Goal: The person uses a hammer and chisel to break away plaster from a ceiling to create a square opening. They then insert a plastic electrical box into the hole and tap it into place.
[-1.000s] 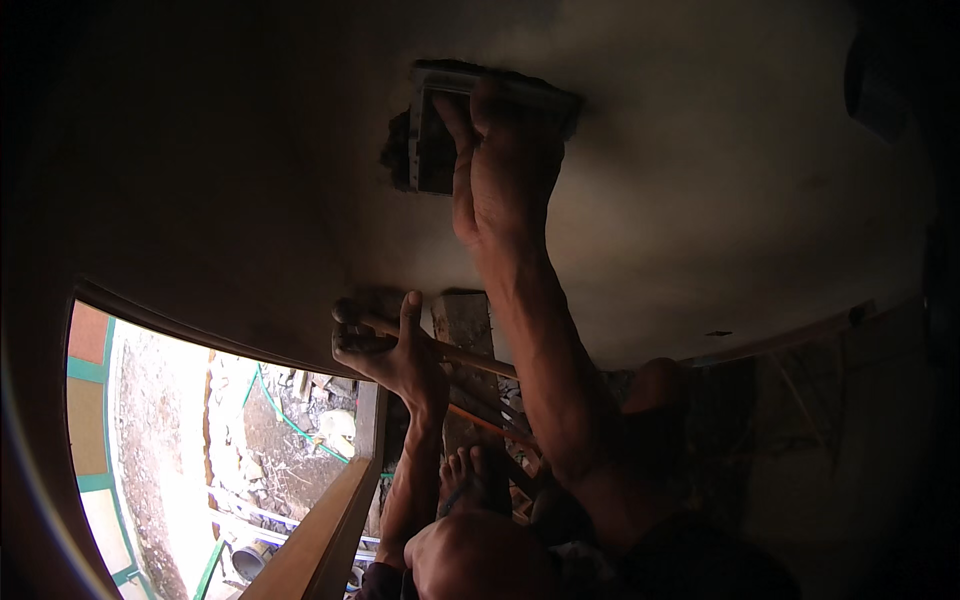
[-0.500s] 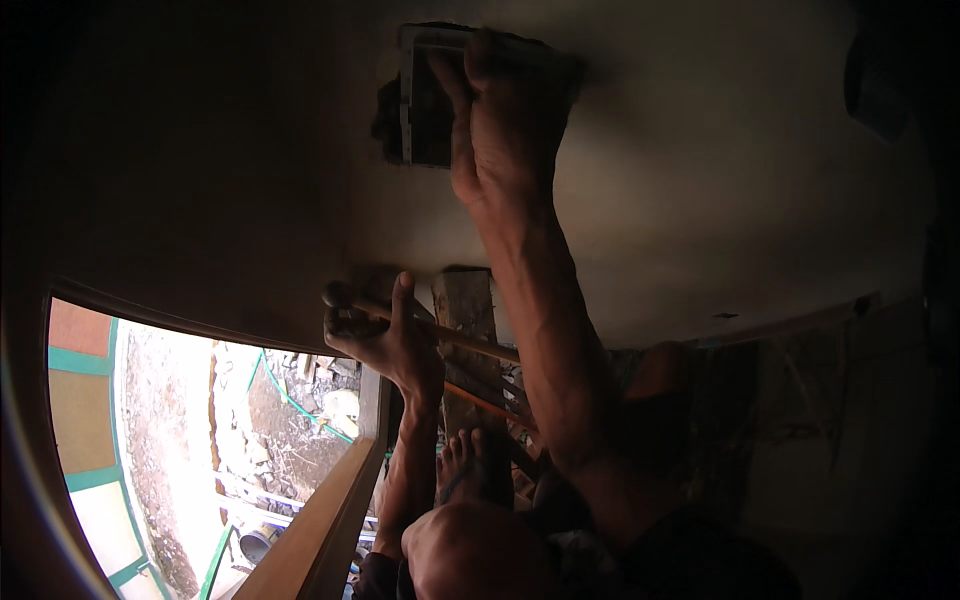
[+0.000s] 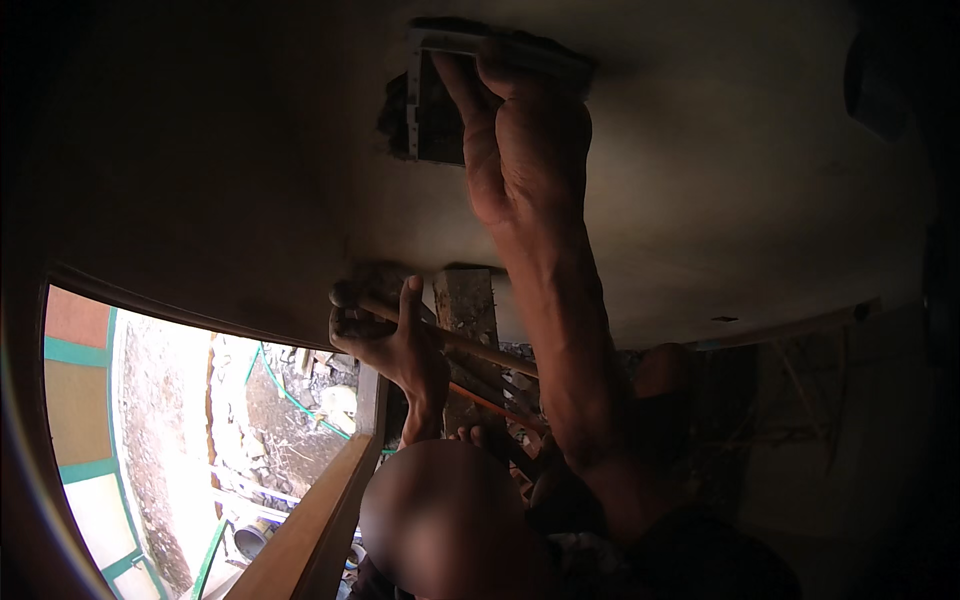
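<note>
My right hand [image 3: 535, 130] reaches up to a rectangular grey frame [image 3: 414, 120] set in a rough-edged hole in the plastered wall. Its fingers bend at the frame's top bar, one reaching through the opening; shadow hides some fingertips. Lower and to the left, my left hand [image 3: 385, 335] is closed round a hammer [image 3: 470, 347], close to its dark rounded head, with the thumb pointing up. The wooden handle slants down to the right and passes behind my right forearm.
A rough wooden plank [image 3: 465, 300] stands below the frame, with an orange rod [image 3: 490, 400] crossing in front. My bent knee [image 3: 440, 520] fills the lower middle. At left, a wooden window frame [image 3: 310, 520] borders bright ground with rubble [image 3: 275, 400], a green hose and a bucket [image 3: 250, 540].
My right hand and the frame have shifted slightly right in view, the hand also a little lower. My knee has risen and now covers most of my foot. The left hand keeps its hold.
</note>
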`<state>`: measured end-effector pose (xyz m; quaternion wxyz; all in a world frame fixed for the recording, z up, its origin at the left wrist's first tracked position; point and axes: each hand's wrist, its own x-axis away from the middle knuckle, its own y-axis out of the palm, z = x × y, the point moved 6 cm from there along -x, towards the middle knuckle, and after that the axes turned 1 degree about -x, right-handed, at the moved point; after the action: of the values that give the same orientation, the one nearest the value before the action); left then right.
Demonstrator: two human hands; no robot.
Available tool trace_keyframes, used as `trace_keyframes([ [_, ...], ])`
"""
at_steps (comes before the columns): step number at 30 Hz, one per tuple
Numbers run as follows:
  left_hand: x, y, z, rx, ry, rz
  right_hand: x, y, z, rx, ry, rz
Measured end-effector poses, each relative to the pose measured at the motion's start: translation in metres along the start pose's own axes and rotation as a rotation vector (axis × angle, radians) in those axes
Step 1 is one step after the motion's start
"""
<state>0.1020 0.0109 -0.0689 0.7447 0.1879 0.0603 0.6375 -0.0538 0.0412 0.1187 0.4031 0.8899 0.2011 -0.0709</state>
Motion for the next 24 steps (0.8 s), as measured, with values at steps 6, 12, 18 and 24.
trace_keyframes([
  [6,-0.001,-0.008,0.000,0.078,0.009,-0.042,-0.021,-0.001,0.003,-0.154,0.053,0.060],
  [12,-0.008,-0.022,-0.006,0.025,0.022,-0.017,-0.014,-0.011,0.015,-0.150,0.159,-0.024],
  [18,-0.011,-0.038,-0.013,0.007,0.017,0.022,0.018,-0.016,0.019,-0.060,0.183,-0.154],
  [24,0.002,-0.056,-0.013,-0.022,0.066,-0.074,0.062,-0.053,-0.005,-0.057,0.250,-0.334],
])
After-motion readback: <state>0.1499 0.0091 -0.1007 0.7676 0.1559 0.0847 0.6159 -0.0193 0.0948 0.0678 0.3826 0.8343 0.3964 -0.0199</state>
